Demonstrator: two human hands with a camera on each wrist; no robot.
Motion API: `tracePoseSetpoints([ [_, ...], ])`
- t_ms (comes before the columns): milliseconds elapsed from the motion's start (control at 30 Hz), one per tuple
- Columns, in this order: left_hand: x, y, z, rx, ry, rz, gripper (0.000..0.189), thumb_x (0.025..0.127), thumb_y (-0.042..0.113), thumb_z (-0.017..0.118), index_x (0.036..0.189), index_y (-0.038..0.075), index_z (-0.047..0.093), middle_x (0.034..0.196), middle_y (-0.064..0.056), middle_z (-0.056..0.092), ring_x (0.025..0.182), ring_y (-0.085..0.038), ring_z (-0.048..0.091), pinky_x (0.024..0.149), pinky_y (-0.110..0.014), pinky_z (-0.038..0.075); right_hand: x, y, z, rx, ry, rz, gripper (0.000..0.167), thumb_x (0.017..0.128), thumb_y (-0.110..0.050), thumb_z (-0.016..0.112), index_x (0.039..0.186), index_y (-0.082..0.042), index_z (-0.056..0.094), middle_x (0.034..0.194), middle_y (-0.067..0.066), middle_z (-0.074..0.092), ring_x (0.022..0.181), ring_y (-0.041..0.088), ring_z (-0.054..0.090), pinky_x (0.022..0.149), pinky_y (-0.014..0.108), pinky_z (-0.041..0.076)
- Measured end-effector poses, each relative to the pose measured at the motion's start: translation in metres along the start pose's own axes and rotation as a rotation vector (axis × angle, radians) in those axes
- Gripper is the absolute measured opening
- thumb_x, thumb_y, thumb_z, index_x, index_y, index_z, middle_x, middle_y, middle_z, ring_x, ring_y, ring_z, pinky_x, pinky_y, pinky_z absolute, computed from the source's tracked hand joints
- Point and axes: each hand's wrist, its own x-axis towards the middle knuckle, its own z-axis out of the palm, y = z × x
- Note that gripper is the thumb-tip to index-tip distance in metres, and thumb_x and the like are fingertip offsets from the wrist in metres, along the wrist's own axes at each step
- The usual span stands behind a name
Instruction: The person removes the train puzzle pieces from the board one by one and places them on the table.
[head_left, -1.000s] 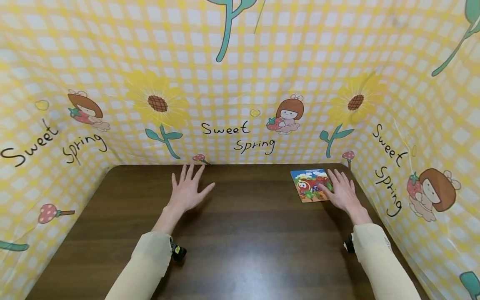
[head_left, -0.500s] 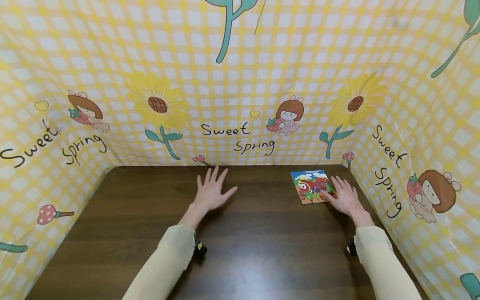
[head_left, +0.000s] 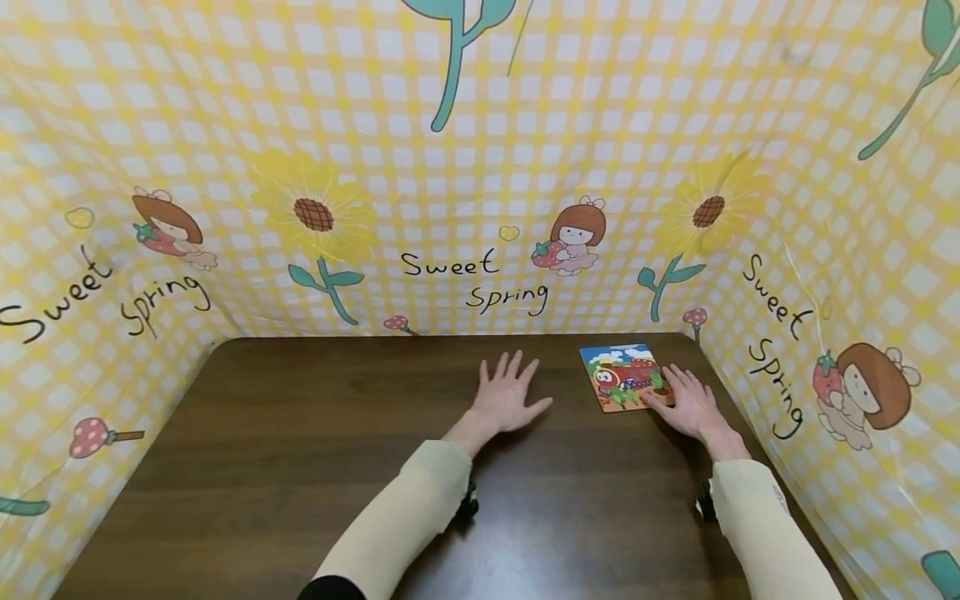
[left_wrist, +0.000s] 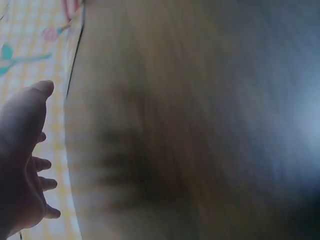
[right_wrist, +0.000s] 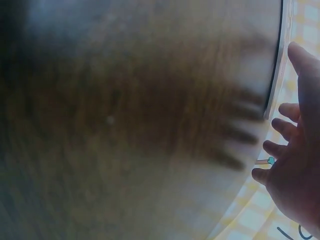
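A flat square board (head_left: 617, 385) with a bright cartoon picture of a red, big-eyed figure lies at the table's back right. My right hand (head_left: 688, 406) is at its right edge, fingers spread, the thumb over the lower right corner. Whether the thumb touches the board cannot be told. Left of the board, some way off, my left hand (head_left: 504, 398) reaches over the table with straight, spread fingers and holds nothing. The left wrist view shows the left hand (left_wrist: 22, 155) from its thumb side. In the right wrist view, the right hand (right_wrist: 297, 140) has its fingers extended.
The dark wooden table (head_left: 300, 467) meets a yellow checked cloth (head_left: 465, 183) at the back and both sides. Printed flowers, figures and words cover the cloth. A small black device (head_left: 467, 504) sits at the left wrist, another black device (head_left: 706, 502) at the right.
My left hand has moved to the right across the table, towards the board. The right hand has drawn back slightly, uncovering more of the picture. The board has stayed in about the same place.
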Motion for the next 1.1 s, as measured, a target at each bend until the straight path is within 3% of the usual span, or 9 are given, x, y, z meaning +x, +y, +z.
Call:
tracePoseSetpoints([
  [133,0.008,0.031,0.012,0.048,-0.05,0.043,0.084,0.11,0.073,0.041,0.178,0.027,0.024,0.187,-0.01,0.017,0.175,-0.035,0.014,0.138,-0.069,0.011,-0.001,0.0,0.003,0.007,-0.002,0.005,0.095,0.109,-0.059,0.057,0.17,0.007,0.028,0.176,0.038,0.021,0.162,0.062,0.019,0.127,0.085,0.015],
  [167,0.005,0.042,0.007,0.041,-0.077,0.042,0.08,0.111,0.068,0.045,0.177,0.026,0.026,0.186,-0.01,0.018,0.174,-0.035,0.016,0.138,-0.068,0.014,-0.001,-0.001,0.004,0.011,-0.003,0.007,0.095,0.109,-0.059,0.057,0.171,0.007,0.028,0.177,0.038,0.021,0.163,0.062,0.018,0.127,0.084,0.014],
  [400,0.011,0.07,0.023,0.087,-0.108,0.091,0.08,0.111,0.069,0.046,0.177,0.031,0.025,0.186,0.0,0.021,0.175,-0.031,0.016,0.138,-0.069,0.016,0.0,-0.002,0.008,0.013,-0.003,0.016,0.096,0.109,-0.062,0.056,0.171,0.007,0.028,0.177,0.036,0.022,0.165,0.059,0.018,0.128,0.083,0.015],
  [667,0.011,0.084,0.032,0.148,-0.133,0.129,0.078,0.111,0.071,0.044,0.177,0.035,0.024,0.186,0.009,0.021,0.175,-0.029,0.016,0.138,-0.068,0.017,-0.002,0.0,0.006,0.008,-0.007,0.02,0.096,0.109,-0.062,0.056,0.171,0.006,0.027,0.178,0.036,0.021,0.165,0.059,0.018,0.128,0.083,0.015],
  [1100,0.016,0.089,0.037,0.157,-0.134,0.154,0.076,0.112,0.069,0.041,0.177,0.033,0.026,0.185,0.015,0.019,0.175,-0.024,0.015,0.138,-0.069,0.015,0.0,-0.001,0.006,0.024,0.003,-0.007,0.092,0.11,-0.055,0.059,0.171,0.006,0.028,0.178,0.033,0.026,0.164,0.059,0.02,0.126,0.085,0.016],
])
